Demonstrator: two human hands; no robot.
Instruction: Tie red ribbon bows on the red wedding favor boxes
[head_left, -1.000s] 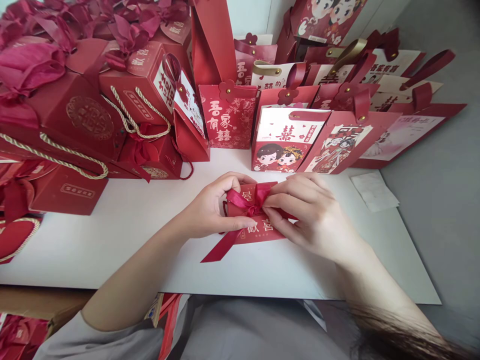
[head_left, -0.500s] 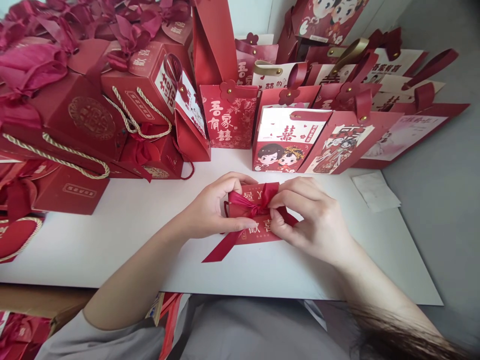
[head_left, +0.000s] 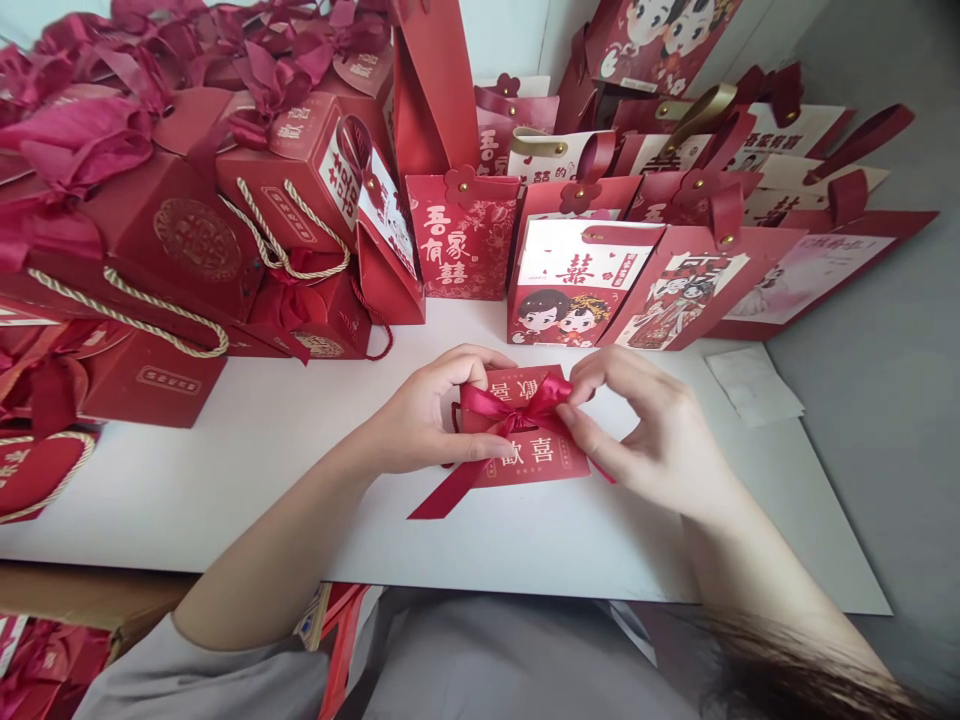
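A small red gift box (head_left: 551,462) with pale gold characters on its top lies on the white table in front of me. A shiny dark red ribbon bow (head_left: 516,408) is tied across it, one tail hanging to the lower left. My left hand (head_left: 420,418) is closed around the box's left side, thumb on the top and fingers by the bow's left loop; part of the grip is hidden. Between thumb and fingers my right hand (head_left: 649,430) pinches the bow's right loop. A thin red cord shows beside the left fingers.
Many red gift boxes (head_left: 199,235) with bows and rope handles are stacked at left. Upright wedding gift bags (head_left: 577,285) line the back. A folded white tissue (head_left: 754,385) lies near the grey wall (head_left: 877,400) at right. Below the table's left edge is a cardboard box (head_left: 97,592).
My right hand has shifted slightly right and pulled the bow's right loop outward. More of the box top now shows. My left hand stays almost in place.
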